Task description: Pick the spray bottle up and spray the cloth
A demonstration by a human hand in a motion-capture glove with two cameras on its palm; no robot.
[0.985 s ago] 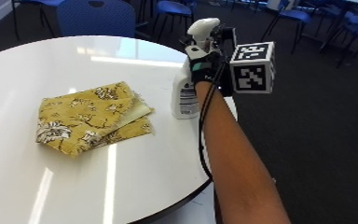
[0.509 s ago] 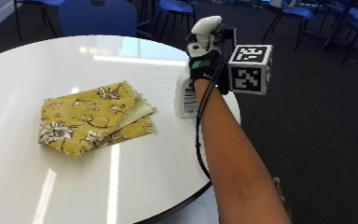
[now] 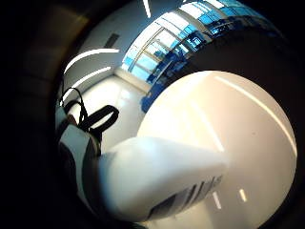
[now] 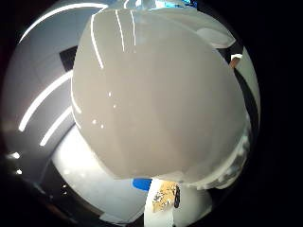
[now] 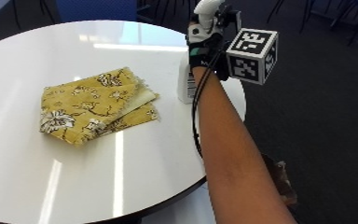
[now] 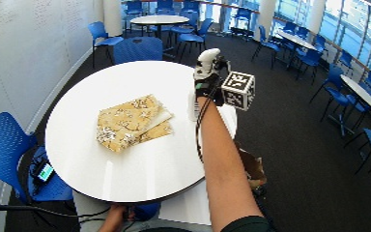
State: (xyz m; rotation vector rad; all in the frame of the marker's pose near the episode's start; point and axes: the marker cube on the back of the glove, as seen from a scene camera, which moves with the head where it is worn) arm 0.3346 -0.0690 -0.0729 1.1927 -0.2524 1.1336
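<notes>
**Gloved hand at a spray bottle on a round table**

While the arm reaches out over the table's near edge, the gloved right hand (image 5: 205, 35) sits at the top of a white spray bottle (image 5: 185, 86). Whether its fingers are wrapped around the bottle or only resting against it cannot be told, since the hand hides the bottle's head in both outside views. Both palm views are largely filled by the bottle's pale, rounded body (image 4: 156, 94), so it lies close against the palm. The bottle's base appears to rest upright on the round white table (image 5: 73, 186), near the edge. Beside the bottle, towards the table's middle and apart from it, lies a folded yellow cloth (image 5: 95, 105) with a flower print, flat on the tabletop.
</notes>
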